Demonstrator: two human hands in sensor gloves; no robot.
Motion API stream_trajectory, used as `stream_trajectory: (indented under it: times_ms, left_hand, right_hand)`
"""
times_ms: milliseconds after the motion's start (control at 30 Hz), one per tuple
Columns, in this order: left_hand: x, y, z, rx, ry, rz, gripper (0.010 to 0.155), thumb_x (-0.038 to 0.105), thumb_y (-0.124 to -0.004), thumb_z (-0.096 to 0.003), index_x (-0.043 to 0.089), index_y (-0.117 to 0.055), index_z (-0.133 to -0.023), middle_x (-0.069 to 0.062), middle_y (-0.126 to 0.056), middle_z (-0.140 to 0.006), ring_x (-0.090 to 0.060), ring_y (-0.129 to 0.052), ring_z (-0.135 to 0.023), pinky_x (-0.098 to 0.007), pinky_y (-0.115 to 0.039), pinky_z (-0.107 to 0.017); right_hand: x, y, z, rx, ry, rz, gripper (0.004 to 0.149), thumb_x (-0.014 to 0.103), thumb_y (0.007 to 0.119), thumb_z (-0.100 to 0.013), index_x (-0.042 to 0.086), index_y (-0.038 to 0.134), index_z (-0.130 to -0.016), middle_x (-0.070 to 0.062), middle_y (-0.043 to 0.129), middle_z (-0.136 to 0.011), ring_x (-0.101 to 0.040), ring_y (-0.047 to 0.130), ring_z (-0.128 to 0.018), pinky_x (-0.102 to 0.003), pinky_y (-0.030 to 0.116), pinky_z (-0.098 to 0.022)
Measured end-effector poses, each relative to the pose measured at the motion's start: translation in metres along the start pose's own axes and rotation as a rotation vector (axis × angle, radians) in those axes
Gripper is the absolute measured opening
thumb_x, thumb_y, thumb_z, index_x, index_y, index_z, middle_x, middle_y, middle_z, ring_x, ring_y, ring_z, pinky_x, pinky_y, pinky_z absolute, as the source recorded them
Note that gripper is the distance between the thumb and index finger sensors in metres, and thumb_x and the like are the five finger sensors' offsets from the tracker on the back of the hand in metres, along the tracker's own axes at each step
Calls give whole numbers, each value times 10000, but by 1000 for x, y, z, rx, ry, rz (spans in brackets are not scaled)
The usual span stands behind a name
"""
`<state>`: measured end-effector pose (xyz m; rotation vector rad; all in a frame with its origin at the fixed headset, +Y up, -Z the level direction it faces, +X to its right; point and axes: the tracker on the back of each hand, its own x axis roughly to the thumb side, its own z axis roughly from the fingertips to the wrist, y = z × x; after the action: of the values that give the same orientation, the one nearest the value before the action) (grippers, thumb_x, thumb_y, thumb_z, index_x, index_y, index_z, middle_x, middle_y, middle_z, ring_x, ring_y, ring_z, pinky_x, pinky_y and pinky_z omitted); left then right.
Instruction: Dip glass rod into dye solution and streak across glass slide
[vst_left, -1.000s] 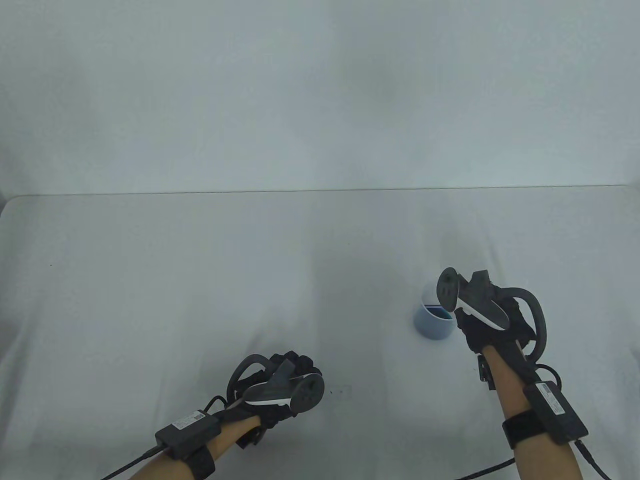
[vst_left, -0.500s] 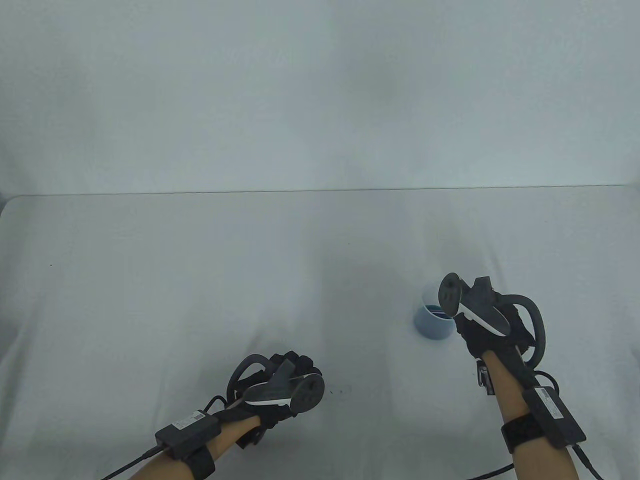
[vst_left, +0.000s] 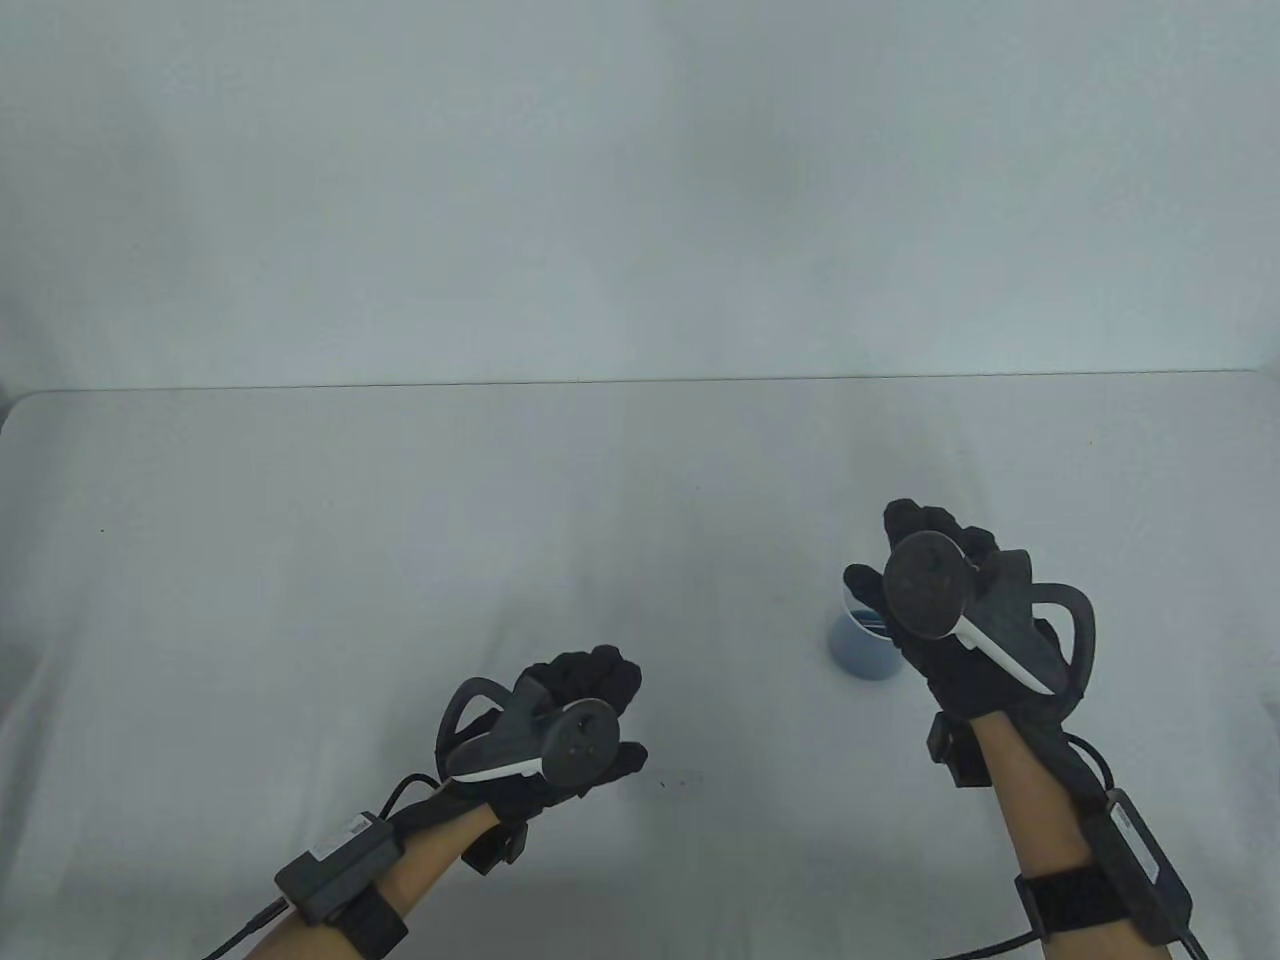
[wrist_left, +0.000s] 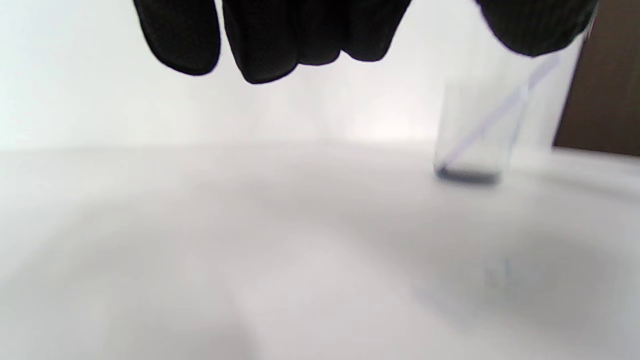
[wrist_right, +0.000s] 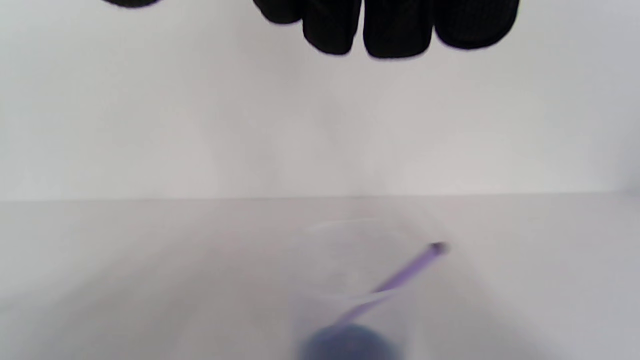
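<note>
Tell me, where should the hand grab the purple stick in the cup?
Probably the glass rod's top end, which leans over the cup's rim. Its lower end sits in the dark dye, so come from above with the right hand, which hovers over the cup, and pinch the dry tip.

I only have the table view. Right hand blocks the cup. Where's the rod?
Observer: The rod leans inside the cup, its lower end in the dark dye; the right wrist view shows it.
Operator: Is the right hand on it?
Observer: No. The right hand's fingers hang above the cup, apart from the rod's upper end.
Operator: Left hand holding anything?
Observer: Nothing shows in the left wrist view; the left hand's fingers hang free above the table.
</note>
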<state>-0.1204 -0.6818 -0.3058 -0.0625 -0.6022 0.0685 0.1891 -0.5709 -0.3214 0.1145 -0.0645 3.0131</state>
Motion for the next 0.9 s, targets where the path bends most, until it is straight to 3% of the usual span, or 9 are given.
stream_trajectory:
  times_ms: [167, 300, 433, 700, 900]
  left_hand:
    - [-23, 49, 26, 160, 48, 44, 874, 637, -590, -526, 111, -353, -1183, -217, -351, -1238, -482, -463, -1139, -668, -518, -761]
    - [-33, 62, 48, 226, 58, 49, 906, 652, -575, -526, 93, -306, -1187, -238, -294, -1241, -513, -375, -1150, -685, -476, -766]
    - [-36, 55, 59, 226, 68, 20, 923, 656, -565, -528, 77, -278, -1188, -254, -237, -1238, -541, -288, -1144, -695, -426, -770]
    - [-46, 26, 60, 149, 108, -42, 944, 671, -548, -519, 79, -235, -1184, -258, -177, -1229, -548, -200, -1127, -690, -368, -774]
    - [-45, 21, 58, 138, 120, -59, 949, 673, -541, -515, 77, -227, -1182, -257, -162, -1226, -548, -181, -1123, -690, -354, -774]
  right_hand:
    - [33, 25, 17, 9, -165, -101, 827, 685, 426, -510, 204, 236, -1156, -65, 325, -1258, -481, 355, -1144, -711, 440, -748]
    - [47, 45, 27, -6, -227, -68, 846, 708, 407, -493, 226, 183, -1150, -47, 246, -1263, -479, 268, -1144, -711, 366, -762]
    - [52, 64, 33, -17, -262, 0, 858, 724, 389, -477, 239, 146, -1142, -30, 195, -1261, -471, 223, -1142, -713, 325, -764]
    - [40, 96, 36, 13, -239, 71, 889, 747, 386, -454, 240, 144, -1142, -32, 181, -1261, -477, 199, -1140, -718, 291, -762]
    - [35, 101, 35, 41, -231, 83, 892, 748, 386, -454, 233, 151, -1144, -39, 184, -1261, -482, 196, -1138, -722, 280, -756]
